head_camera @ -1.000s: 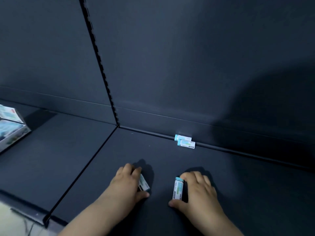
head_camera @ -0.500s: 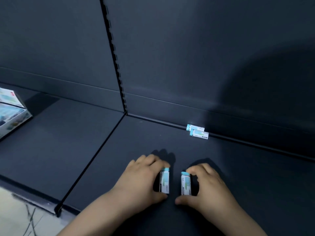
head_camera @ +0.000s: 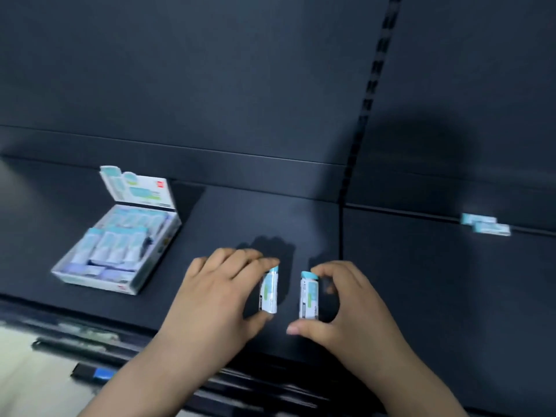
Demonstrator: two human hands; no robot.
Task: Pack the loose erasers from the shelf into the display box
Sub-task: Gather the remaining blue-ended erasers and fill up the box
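Your left hand (head_camera: 216, 296) pinches one eraser (head_camera: 268, 293) and your right hand (head_camera: 349, 308) a second eraser (head_camera: 309, 296), fingers curled, near the shelf's (head_camera: 240, 224) front edge. The display box (head_camera: 96, 282) stands toward the left with open shelf between. Two loose erasers (head_camera: 492, 228) lie along the back edge at right.

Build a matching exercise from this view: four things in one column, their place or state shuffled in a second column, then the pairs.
Things
1. display box
2. left hand
3. right hand
4. two loose erasers

Places or states
A. untouched, far right at the back of the shelf
B. holds the eraser farther from the box
C. at the left, lid raised, erasers inside
D. holds the eraser nearer the box

Pairs: 1-C, 2-D, 3-B, 4-A
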